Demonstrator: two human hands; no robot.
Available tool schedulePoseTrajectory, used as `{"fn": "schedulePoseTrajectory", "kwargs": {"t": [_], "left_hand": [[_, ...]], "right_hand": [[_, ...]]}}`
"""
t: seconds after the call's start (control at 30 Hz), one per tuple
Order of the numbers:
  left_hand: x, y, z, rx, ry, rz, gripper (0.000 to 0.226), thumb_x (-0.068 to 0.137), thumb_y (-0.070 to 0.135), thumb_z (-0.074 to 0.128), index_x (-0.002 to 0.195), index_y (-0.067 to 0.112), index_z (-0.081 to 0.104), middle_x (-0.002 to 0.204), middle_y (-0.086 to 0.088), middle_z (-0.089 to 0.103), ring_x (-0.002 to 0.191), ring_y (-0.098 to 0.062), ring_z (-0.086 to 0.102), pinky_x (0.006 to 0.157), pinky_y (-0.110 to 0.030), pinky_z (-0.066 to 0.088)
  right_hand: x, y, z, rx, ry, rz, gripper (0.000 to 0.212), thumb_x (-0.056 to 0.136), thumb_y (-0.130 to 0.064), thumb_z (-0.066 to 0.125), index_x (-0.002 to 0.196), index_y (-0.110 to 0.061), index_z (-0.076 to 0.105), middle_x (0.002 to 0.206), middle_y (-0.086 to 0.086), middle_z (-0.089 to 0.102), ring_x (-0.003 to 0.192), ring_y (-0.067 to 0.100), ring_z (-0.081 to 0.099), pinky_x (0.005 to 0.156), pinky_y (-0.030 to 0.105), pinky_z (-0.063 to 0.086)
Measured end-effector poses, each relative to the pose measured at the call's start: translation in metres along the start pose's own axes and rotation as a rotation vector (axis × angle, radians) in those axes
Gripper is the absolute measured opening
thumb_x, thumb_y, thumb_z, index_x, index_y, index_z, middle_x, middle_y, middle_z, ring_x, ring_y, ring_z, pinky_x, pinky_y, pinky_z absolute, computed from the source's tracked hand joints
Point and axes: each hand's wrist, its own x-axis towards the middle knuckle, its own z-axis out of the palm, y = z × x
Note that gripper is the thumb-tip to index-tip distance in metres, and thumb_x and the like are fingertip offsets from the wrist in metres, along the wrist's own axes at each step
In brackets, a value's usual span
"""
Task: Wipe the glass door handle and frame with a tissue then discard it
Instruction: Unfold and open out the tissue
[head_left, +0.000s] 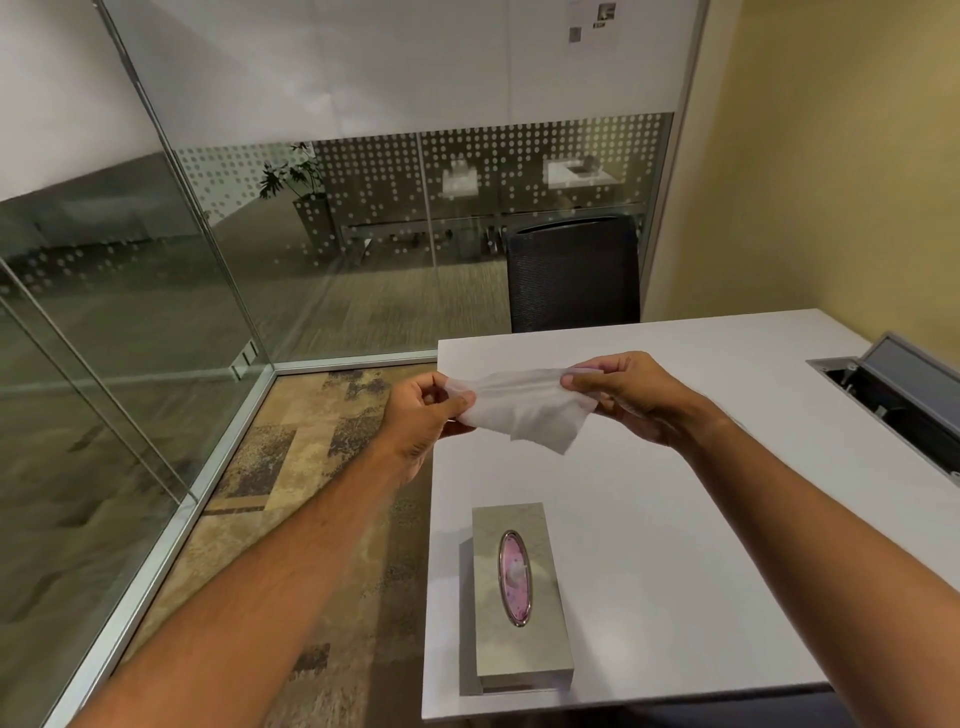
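A white tissue (524, 408) is held stretched between both hands above the far left part of the tabletop (675, 519). Its left end is pinched by the left hand (423, 415), thumb against curled fingers, just off the tabletop's left edge. Its right end is pinched by the right hand (623, 395) between thumb and fingertips, over the tabletop itself. The lower edge of the tissue hangs loose and crumpled, clear of the surface.

A metal tissue box (519, 597) is set lengthwise on the tabletop, nearer than the hands and close to its left edge; an oval opening (514, 577) with a pink lining is seen in its top, and what may be a bit of tissue shows inside, though the view is too soft to be sure. An open cable hatch (893, 400) is sunk into the tabletop at its right side. A dark chair (574, 275) stands beyond the tabletop's far edge. Glass walls (156, 270) with a dotted film are seen to the left of and beyond the tabletop, set in metal frames (171, 525) on a patterned carpet (322, 467).
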Motion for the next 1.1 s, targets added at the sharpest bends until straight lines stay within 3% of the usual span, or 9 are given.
{"fn": "schedulePoseTrajectory", "kwargs": {"t": [0.17,0.37,0.43,0.5,0.6,0.7,0.8,0.97,1.1], "left_hand": [[0.0,-0.003,-0.003,0.317,0.018,0.139,0.009,0.086,0.002,0.072,0.086,-0.001,0.063,0.086,-0.018,0.062,0.078,-0.021,0.065,0.064,-0.035,0.063],[0.0,-0.004,-0.003,0.271,0.048,0.121,0.01,0.086,0.005,0.073,0.081,0.006,0.064,0.078,-0.009,0.06,0.069,-0.014,0.063,0.057,-0.026,0.059],[0.001,-0.004,-0.001,0.259,0.063,0.113,0.01,0.086,0.006,0.073,0.08,0.008,0.065,0.079,-0.01,0.064,0.071,-0.016,0.066,0.057,-0.026,0.059],[0.001,-0.004,0.0,0.244,0.085,0.109,0.01,0.086,0.005,0.073,0.08,0.008,0.066,0.08,-0.009,0.066,0.073,-0.016,0.068,0.059,-0.027,0.06],[0.001,-0.004,0.0,0.245,0.111,0.118,0.012,0.086,0.005,0.073,0.078,0.011,0.066,0.076,-0.005,0.067,0.066,-0.009,0.069,0.058,-0.025,0.059],[0.0,-0.006,-0.002,0.26,0.12,0.125,0.012,0.086,0.005,0.073,0.078,0.011,0.067,0.075,-0.005,0.067,0.065,-0.008,0.069,0.058,-0.025,0.058],[-0.002,-0.006,-0.004,0.273,0.121,0.123,0.009,0.085,0.005,0.073,0.08,0.009,0.068,0.078,-0.008,0.068,0.069,-0.014,0.07,0.061,-0.029,0.06],[-0.008,-0.004,-0.006,0.28,0.125,0.105,0.01,0.085,0.006,0.074,0.079,0.011,0.068,0.079,-0.008,0.07,0.071,-0.015,0.07,0.062,-0.029,0.06],[-0.015,-0.002,-0.008,0.297,0.135,0.102,0.008,0.086,0.007,0.073,0.081,0.011,0.068,0.081,-0.009,0.07,0.075,-0.018,0.07,0.064,-0.03,0.061]], "right_hand": [[0.004,0.004,0.0,-0.034,0.034,0.016,0.01,0.083,-0.011,0.073,0.087,-0.002,0.076,0.098,0.011,0.075,0.09,0.024,0.072,0.071,0.028,0.059],[0.006,0.012,0.01,-0.073,-0.024,0.028,0.037,0.096,-0.028,0.059,0.109,0.006,0.065,0.109,0.014,0.069,0.101,0.029,0.067,0.074,0.033,0.058],[0.006,0.015,0.014,-0.028,-0.013,0.036,0.037,0.097,-0.031,0.057,0.116,-0.001,0.065,0.116,0.012,0.066,0.106,0.032,0.063,0.079,0.037,0.059],[0.005,0.016,0.02,0.023,-0.035,0.091,0.039,0.094,-0.037,0.061,0.121,-0.01,0.064,0.119,0.01,0.064,0.109,0.033,0.062,0.082,0.043,0.058],[0.003,0.016,0.029,0.101,-0.07,0.162,0.045,0.08,-0.04,0.071,0.11,-0.006,0.068,0.116,0.009,0.065,0.109,0.033,0.061,0.083,0.046,0.058],[0.002,0.018,0.034,0.14,-0.161,0.118,0.037,0.074,-0.025,0.076,0.097,0.003,0.073,0.108,0.016,0.069,0.098,0.03,0.068,0.079,0.039,0.06],[0.002,0.022,0.039,-0.055,-0.16,0.083,0.027,0.078,-0.016,0.078,0.099,0.0,0.074,0.105,0.018,0.071,0.091,0.026,0.069,0.082,0.033,0.059],[0.004,0.024,0.054,-0.238,-0.228,0.034,0.015,0.085,-0.019,0.073,0.091,-0.005,0.075,0.087,0.006,0.072,0.08,0.018,0.064,0.065,0.022,0.055],[0.003,0.022,0.063,-0.245,-0.324,0.031,0.019,0.091,-0.025,0.065,0.101,-0.009,0.07,0.093,0.009,0.068,0.079,0.018,0.066,0.068,0.022,0.055]]}}
